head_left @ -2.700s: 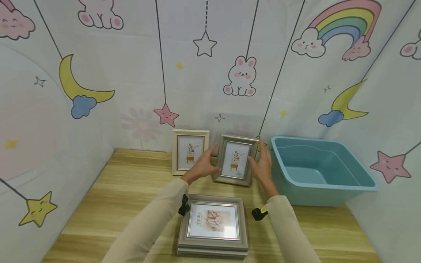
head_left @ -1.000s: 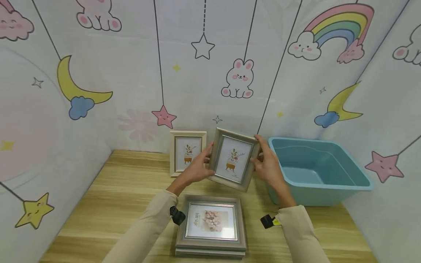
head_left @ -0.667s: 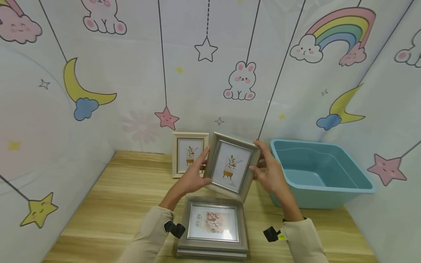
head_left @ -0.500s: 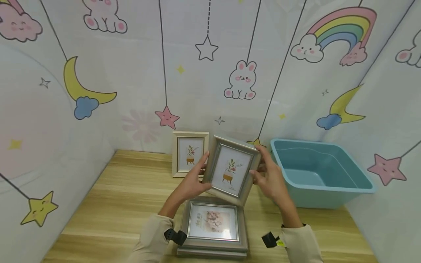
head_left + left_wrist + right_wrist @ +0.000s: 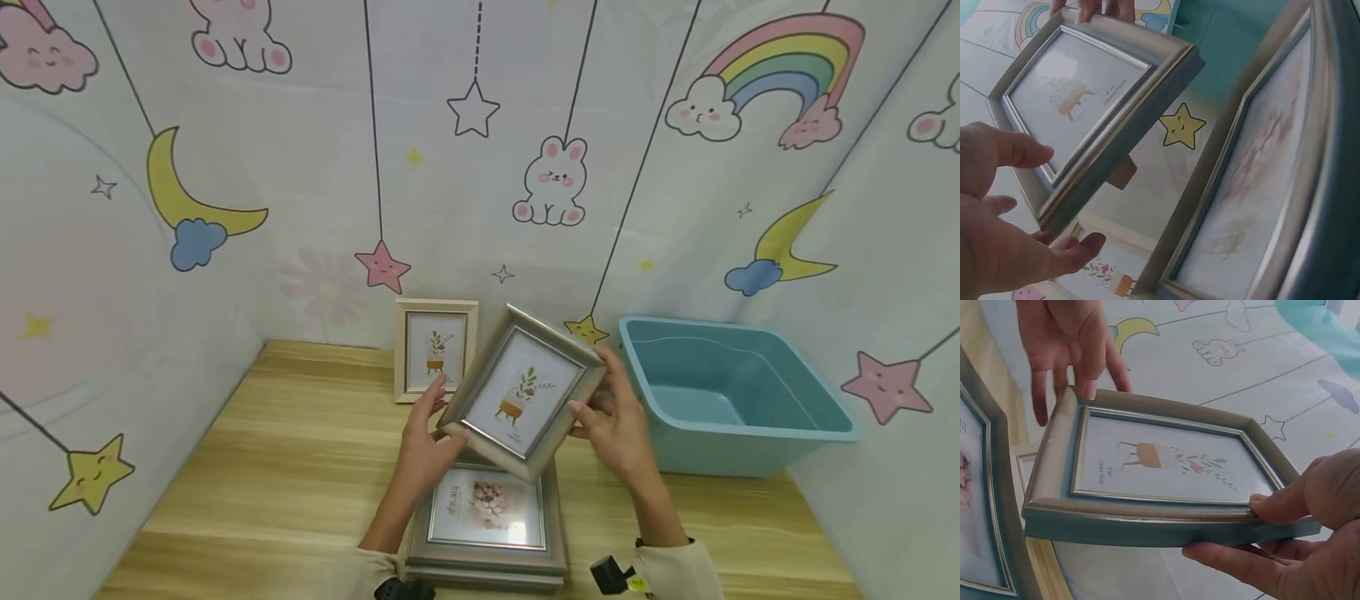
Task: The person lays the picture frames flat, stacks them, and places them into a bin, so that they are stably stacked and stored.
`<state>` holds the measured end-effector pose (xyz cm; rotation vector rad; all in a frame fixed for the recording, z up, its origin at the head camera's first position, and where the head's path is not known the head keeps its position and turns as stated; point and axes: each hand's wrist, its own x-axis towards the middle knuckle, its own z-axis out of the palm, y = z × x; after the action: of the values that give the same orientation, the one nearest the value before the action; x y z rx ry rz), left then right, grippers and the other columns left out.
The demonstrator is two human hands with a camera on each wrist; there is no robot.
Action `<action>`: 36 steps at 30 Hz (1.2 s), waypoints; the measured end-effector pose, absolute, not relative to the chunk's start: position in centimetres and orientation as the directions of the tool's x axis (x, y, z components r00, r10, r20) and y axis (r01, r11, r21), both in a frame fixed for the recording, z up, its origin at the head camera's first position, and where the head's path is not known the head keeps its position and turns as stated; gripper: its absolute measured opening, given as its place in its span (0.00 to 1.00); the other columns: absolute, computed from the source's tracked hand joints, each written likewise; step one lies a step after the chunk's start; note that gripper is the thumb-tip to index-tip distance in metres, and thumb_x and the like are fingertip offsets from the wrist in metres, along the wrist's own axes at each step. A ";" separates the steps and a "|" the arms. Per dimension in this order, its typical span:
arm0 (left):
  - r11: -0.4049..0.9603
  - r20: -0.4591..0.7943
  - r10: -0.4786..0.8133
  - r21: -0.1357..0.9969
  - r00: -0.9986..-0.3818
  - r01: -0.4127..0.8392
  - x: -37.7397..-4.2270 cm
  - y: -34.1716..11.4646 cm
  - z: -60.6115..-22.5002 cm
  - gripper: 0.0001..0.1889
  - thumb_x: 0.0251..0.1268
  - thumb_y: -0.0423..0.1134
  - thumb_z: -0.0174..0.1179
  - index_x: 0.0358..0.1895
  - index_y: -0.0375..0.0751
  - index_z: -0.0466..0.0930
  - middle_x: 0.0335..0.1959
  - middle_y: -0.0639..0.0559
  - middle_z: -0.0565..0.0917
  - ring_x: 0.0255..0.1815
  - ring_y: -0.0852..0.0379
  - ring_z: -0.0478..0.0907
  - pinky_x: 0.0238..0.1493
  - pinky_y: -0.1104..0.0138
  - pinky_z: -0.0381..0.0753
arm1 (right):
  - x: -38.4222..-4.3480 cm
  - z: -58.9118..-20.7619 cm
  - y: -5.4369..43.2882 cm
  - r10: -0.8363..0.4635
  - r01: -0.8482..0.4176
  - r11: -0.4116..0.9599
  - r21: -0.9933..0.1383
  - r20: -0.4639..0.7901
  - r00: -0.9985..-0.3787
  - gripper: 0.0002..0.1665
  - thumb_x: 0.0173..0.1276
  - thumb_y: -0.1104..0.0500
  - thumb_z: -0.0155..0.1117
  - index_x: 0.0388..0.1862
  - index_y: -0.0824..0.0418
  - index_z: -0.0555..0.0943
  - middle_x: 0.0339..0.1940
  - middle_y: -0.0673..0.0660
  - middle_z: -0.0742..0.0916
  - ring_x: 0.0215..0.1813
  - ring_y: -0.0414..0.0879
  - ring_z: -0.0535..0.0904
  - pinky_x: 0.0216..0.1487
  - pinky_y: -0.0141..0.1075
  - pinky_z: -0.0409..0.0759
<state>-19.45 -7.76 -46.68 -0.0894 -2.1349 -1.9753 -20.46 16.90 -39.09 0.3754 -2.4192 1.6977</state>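
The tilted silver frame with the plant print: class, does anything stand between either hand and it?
Nothing visible does. The right hand pinches the silver frame directly, thumb in front, fingers behind. The left hand is at its lower-left corner with no object between, though whether it touches is hard to tell.

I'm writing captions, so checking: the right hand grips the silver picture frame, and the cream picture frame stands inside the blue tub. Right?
Not quite: the cream picture frame stands on the wood-grain table, left of the blue tub, as the head view shows. The right hand does grip the silver picture frame.
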 end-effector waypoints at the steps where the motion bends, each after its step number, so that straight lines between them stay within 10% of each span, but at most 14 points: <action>1: 0.013 0.178 -0.138 0.984 -0.974 0.178 -19.2 -7.7 -46.9 0.46 0.53 0.22 0.64 0.78 0.41 0.56 0.66 0.32 0.68 0.65 0.35 0.71 0.54 0.53 0.83 | -20.4 -39.2 16.8 -0.103 -0.287 0.301 -0.909 0.268 -0.958 0.50 0.65 0.78 0.60 0.78 0.45 0.57 0.56 0.71 0.75 0.52 0.71 0.82 0.36 0.43 0.89; 7: -0.534 -0.037 -0.117 0.845 -0.992 0.032 -17.8 -6.9 -47.5 0.47 0.62 0.21 0.57 0.80 0.50 0.41 0.53 0.43 0.75 0.47 0.58 0.81 0.46 0.66 0.85 | -20.3 -39.6 16.5 -0.044 -0.246 0.208 -0.947 0.242 -0.969 0.52 0.66 0.79 0.57 0.79 0.41 0.55 0.61 0.70 0.73 0.53 0.68 0.80 0.38 0.44 0.89; 13: -0.664 -0.040 -0.149 0.745 -0.988 0.070 -17.2 -6.3 -48.1 0.35 0.68 0.24 0.52 0.74 0.42 0.49 0.52 0.48 0.77 0.49 0.57 0.81 0.51 0.64 0.84 | -20.5 -40.1 16.4 -0.030 -0.256 0.151 -0.955 0.255 -0.967 0.51 0.66 0.79 0.57 0.79 0.44 0.55 0.61 0.69 0.74 0.49 0.57 0.83 0.38 0.45 0.89; 36: -0.435 0.093 -0.204 0.883 -0.975 0.175 -15.7 -5.7 -49.5 0.59 0.52 0.15 0.60 0.82 0.46 0.32 0.50 0.49 0.76 0.49 0.60 0.80 0.47 0.65 0.87 | -18.8 -42.6 14.8 0.012 -0.295 -0.114 -0.949 0.296 -0.955 0.47 0.66 0.79 0.57 0.78 0.53 0.53 0.58 0.63 0.75 0.48 0.46 0.87 0.36 0.47 0.89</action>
<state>-15.67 -5.71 -49.54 0.0396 -1.5258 -2.4862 -18.80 14.83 -42.65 0.3173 -1.9385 2.1787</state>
